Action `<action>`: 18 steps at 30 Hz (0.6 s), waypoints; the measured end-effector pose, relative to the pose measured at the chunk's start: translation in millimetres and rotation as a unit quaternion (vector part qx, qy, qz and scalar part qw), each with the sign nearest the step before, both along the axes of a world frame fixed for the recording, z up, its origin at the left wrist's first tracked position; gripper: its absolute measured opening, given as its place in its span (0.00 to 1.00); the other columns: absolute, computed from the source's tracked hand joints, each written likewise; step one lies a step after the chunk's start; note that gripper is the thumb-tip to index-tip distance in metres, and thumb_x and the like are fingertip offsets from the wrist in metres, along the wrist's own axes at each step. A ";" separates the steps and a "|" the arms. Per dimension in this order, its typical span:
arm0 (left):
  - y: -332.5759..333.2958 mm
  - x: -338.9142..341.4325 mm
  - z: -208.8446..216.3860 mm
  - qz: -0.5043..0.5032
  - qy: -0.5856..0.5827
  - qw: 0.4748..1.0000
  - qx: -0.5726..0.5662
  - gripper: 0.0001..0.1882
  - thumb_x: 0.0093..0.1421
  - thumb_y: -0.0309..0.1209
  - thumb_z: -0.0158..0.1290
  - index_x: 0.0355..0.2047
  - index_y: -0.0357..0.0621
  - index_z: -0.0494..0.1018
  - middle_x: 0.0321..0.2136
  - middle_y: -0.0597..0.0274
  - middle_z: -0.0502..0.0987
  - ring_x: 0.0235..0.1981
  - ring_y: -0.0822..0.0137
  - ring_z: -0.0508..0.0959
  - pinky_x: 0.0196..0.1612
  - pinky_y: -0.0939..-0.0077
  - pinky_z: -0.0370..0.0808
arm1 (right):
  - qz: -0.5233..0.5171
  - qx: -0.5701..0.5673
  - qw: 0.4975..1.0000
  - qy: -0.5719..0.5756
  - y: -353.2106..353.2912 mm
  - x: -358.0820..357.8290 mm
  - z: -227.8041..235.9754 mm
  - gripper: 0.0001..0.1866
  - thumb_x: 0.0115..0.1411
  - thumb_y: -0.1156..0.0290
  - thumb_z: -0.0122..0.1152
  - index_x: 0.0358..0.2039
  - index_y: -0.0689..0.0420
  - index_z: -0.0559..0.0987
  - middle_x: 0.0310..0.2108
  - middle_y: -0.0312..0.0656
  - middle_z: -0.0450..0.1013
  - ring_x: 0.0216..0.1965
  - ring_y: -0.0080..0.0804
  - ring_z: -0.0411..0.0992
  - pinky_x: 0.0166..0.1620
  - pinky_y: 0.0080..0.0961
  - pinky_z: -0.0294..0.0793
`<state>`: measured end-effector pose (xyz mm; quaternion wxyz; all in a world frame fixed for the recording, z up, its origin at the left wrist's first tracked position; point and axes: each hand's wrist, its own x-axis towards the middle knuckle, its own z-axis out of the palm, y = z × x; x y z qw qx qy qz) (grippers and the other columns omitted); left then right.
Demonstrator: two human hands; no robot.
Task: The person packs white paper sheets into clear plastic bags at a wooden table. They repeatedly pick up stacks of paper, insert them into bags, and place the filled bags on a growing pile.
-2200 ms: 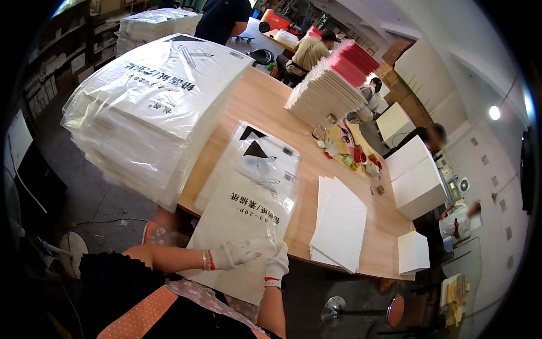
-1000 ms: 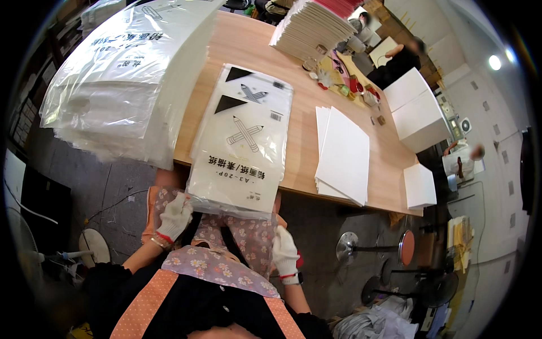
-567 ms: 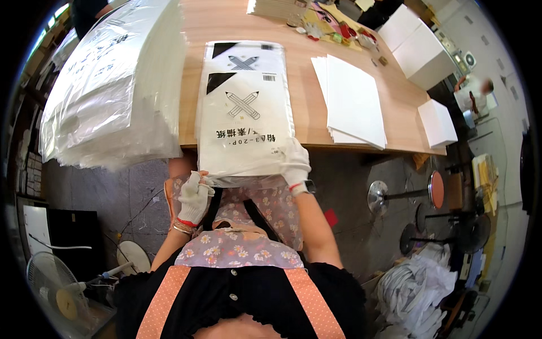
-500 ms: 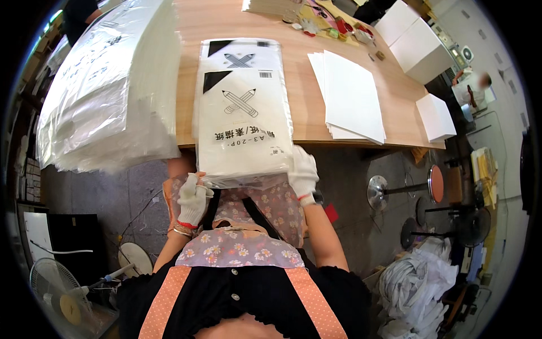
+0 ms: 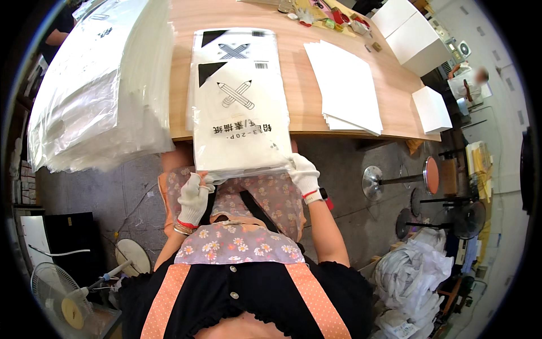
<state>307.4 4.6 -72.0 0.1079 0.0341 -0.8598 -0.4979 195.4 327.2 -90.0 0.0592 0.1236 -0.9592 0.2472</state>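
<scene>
A clear plastic bag of white paper [image 5: 236, 151], printed with crossed pencils and a black corner, hangs over the table's near edge toward my lap. It overlaps a similar printed bag [image 5: 262, 48] lying farther back. My left hand [image 5: 195, 199], in a white knit glove with bare fingertips, pinches the bag's near left corner. At the near right corner, my right hand [image 5: 304, 174], also gloved, has its fingers closed on the bag's edge. The print is creased near the right hand. Some of that hand's fingertips are hidden.
A tall pile of clear plastic bags [image 5: 73, 107] covers the table's left side. White sheets [image 5: 347, 87] lie to the right, beyond them a small white stack [image 5: 432, 110]. Scissors and tape clutter the far edge. A stool [image 5: 431, 175] and fan [image 5: 62, 299] stand on the floor; a person [image 5: 468, 85] is far right.
The table and bags sit slightly higher and farther left in the picture. Both hands keep their hold at the bag's near corners; the print near the right hand is more creased.
</scene>
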 end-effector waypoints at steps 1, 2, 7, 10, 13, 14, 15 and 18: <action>5.2 1.9 -3.0 -0.021 -0.024 0.998 0.059 0.15 0.53 0.18 0.42 0.41 0.32 0.70 0.28 0.53 0.76 0.28 0.65 0.81 0.29 0.75 0.76 | -0.045 0.002 0.999 -0.030 6.0 5.3 0.9 0.12 0.57 0.59 0.55 0.38 0.51 0.76 0.25 0.47 0.74 0.28 0.49 0.73 0.32 0.42 0.72; 10.7 3.3 -5.3 -0.034 -0.031 0.996 0.078 0.15 0.52 0.18 0.42 0.41 0.32 0.70 0.28 0.53 0.76 0.28 0.65 0.80 0.30 0.75 0.76 | -0.091 0.004 0.994 -0.060 11.0 8.2 1.6 0.12 0.57 0.58 0.54 0.38 0.50 0.75 0.24 0.47 0.74 0.28 0.50 0.73 0.32 0.43 0.72; 31.0 1.9 9.3 -0.094 -0.032 0.992 0.075 0.15 0.52 0.17 0.41 0.42 0.31 0.68 0.30 0.51 0.78 0.28 0.65 0.81 0.32 0.75 0.77 | -0.226 0.034 0.972 -0.060 12.0 -3.1 -5.0 0.22 0.59 0.53 0.51 0.51 0.48 0.71 0.34 0.51 0.75 0.35 0.52 0.74 0.37 0.45 0.71; 28.9 9.6 9.2 -0.069 -0.073 0.978 0.181 0.14 0.54 0.16 0.41 0.42 0.29 0.68 0.29 0.50 0.77 0.29 0.65 0.80 0.32 0.74 0.77 | -0.211 0.040 0.968 -0.131 28.9 43.6 2.8 0.24 0.60 0.50 0.49 0.53 0.49 0.69 0.40 0.52 0.74 0.41 0.53 0.72 0.41 0.45 0.71; 28.1 10.3 22.8 -0.072 -0.080 0.980 0.168 0.14 0.54 0.18 0.43 0.42 0.30 0.69 0.30 0.50 0.77 0.29 0.63 0.80 0.32 0.73 0.77 | -0.152 -0.019 0.963 -0.220 55.0 72.6 7.1 0.21 0.57 0.54 0.55 0.48 0.53 0.74 0.35 0.48 0.76 0.35 0.44 0.75 0.39 0.37 0.73; 24.7 8.3 20.6 -0.108 -0.003 0.992 0.060 0.13 0.54 0.20 0.46 0.40 0.34 0.70 0.32 0.51 0.77 0.30 0.62 0.80 0.33 0.72 0.77 | -0.141 -0.055 0.953 -0.263 64.8 74.2 4.0 0.19 0.56 0.58 0.58 0.45 0.55 0.75 0.31 0.47 0.76 0.31 0.38 0.75 0.37 0.33 0.73; 24.1 5.3 32.4 -0.116 -0.010 0.993 0.026 0.13 0.53 0.21 0.47 0.40 0.37 0.71 0.32 0.52 0.77 0.30 0.61 0.80 0.33 0.72 0.77 | -0.157 -0.099 0.957 -0.222 74.3 75.7 -5.0 0.17 0.55 0.62 0.60 0.43 0.56 0.76 0.29 0.46 0.76 0.29 0.34 0.74 0.35 0.31 0.73; 25.8 4.4 58.6 -0.117 -0.039 0.991 0.041 0.12 0.53 0.23 0.49 0.39 0.41 0.72 0.32 0.55 0.77 0.31 0.61 0.80 0.34 0.71 0.77 | -0.171 -0.126 0.969 -0.125 73.0 63.0 2.7 0.12 0.55 0.70 0.60 0.40 0.58 0.78 0.25 0.45 0.75 0.24 0.28 0.72 0.31 0.27 0.73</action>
